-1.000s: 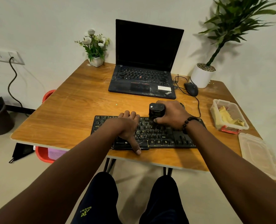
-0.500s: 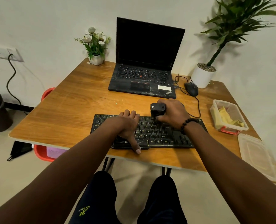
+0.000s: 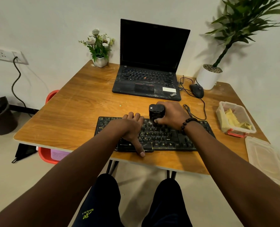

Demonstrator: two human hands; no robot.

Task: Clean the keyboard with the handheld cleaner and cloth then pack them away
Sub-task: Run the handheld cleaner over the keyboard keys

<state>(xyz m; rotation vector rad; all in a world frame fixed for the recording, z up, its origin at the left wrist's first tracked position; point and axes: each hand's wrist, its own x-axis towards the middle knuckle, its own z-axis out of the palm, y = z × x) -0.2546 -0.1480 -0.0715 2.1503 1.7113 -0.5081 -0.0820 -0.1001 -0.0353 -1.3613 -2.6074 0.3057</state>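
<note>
My right hand (image 3: 170, 115) gripped the light, rigid handheld cleaner (image 3: 155, 113) around its body, upright on the keyboard (image 3: 168, 138), while my left hand (image 3: 129, 128) pressed flat, steadying it.

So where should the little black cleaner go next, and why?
Probably slide the cleaner a little along the top rows. The right hand holds it upright on the keyboard, pale dust shows on the keys just left of it, and the left hand rests on the keyboard, so it likely won't shift.
</note>
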